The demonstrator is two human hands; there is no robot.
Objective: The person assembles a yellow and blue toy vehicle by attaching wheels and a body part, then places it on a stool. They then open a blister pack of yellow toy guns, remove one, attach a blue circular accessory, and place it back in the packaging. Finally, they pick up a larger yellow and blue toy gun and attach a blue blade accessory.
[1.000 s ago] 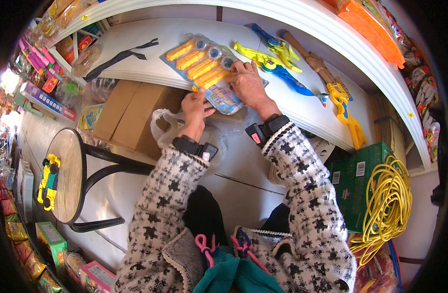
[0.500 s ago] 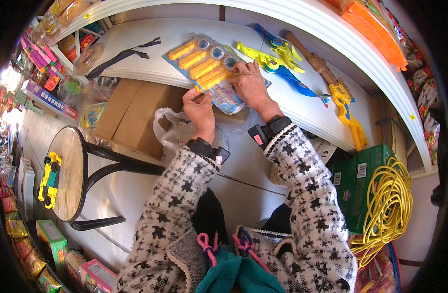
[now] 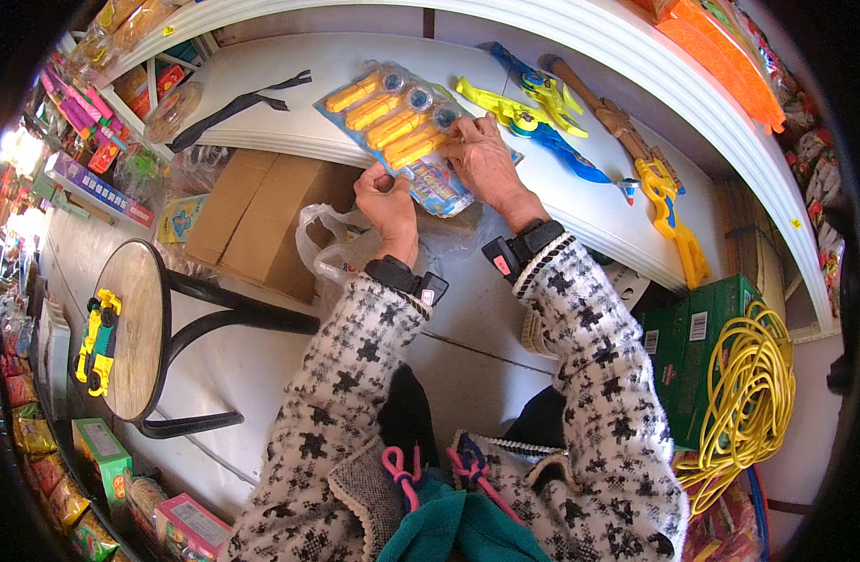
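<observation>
A flat toy pack (image 3: 397, 122) with a blue printed card and clear film lies tilted at the front edge of the white shelf. Inside it sit several long yellow pieces with round clear ends, whose exact kind I cannot make out. My left hand (image 3: 389, 212) is closed, thumb and fingertips pinched at the pack's lower left edge. On the pack's right side my right hand (image 3: 489, 167) has bent fingers pressed onto the film by the lowest round end. Both wrists carry black bands.
Behind lie yellow and blue toys (image 3: 533, 117), a brown and yellow toy gun (image 3: 657, 201) and a black strip (image 3: 243, 105). Below stand a cardboard box (image 3: 257, 215) and a white plastic bag (image 3: 332, 244). A round stool (image 3: 135, 328) bears a toy car. Yellow cable (image 3: 744, 403) hangs by a green box (image 3: 678, 365).
My left fingertips have shifted slightly along the pack's lower edge, and the hand has turned a little. The pack and my right hand stay almost in place.
</observation>
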